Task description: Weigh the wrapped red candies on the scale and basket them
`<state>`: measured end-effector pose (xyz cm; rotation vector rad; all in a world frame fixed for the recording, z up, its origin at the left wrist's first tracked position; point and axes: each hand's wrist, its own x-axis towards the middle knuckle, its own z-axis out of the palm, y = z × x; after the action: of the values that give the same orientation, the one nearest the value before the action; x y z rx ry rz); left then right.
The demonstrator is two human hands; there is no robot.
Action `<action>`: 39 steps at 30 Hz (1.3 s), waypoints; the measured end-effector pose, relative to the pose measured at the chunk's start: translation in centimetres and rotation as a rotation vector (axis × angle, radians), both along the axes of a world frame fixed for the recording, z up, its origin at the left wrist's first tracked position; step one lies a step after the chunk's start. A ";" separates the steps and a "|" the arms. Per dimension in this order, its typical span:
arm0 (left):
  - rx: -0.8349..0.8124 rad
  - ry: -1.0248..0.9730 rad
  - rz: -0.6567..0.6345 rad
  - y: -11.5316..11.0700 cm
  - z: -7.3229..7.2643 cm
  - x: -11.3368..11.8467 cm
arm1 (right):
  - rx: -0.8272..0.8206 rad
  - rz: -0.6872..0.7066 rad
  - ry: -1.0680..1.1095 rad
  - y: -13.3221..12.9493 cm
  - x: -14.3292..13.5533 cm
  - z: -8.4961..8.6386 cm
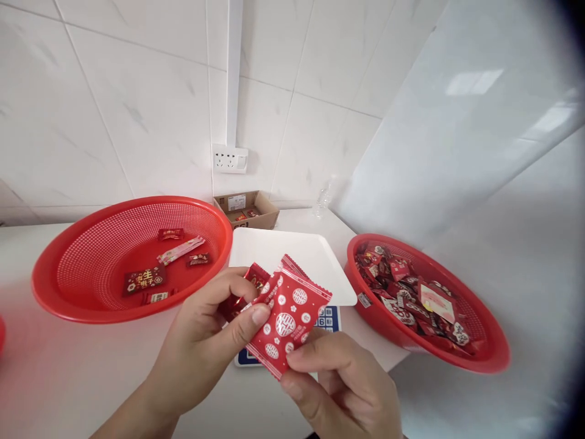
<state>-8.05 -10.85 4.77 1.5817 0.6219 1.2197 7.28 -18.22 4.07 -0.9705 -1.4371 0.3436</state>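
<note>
My left hand (210, 335) is closed on several red candy packets, pinched between thumb and fingers. The front one is a red candy packet (292, 317) with white round patterns; a darker shiny red packet (256, 277) shows behind it. My right hand (342, 384) pinches the lower right edge of the front packet with thumb and forefinger. Both hands are held above a digital scale (331, 317) with a white weighing tray (283, 244) and blue keypad, partly hidden behind the packets and hands.
On the left a wide red basket (82, 308) has a few wrapped sweets in it. A red basket (498, 360) full of packets stands right, overhanging the table edge. Behind are a cardboard box (269, 210) and a clear plastic item (323, 198) by the tiled wall.
</note>
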 end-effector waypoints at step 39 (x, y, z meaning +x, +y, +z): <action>-0.060 0.000 -0.053 0.0 1.0 0.3 | 0.237 0.052 -0.057 1.3 -0.8 -1.5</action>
<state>-7.79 -10.88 5.74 1.5394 0.6074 1.1513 6.51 -16.93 2.53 -0.7569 -1.5184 0.1795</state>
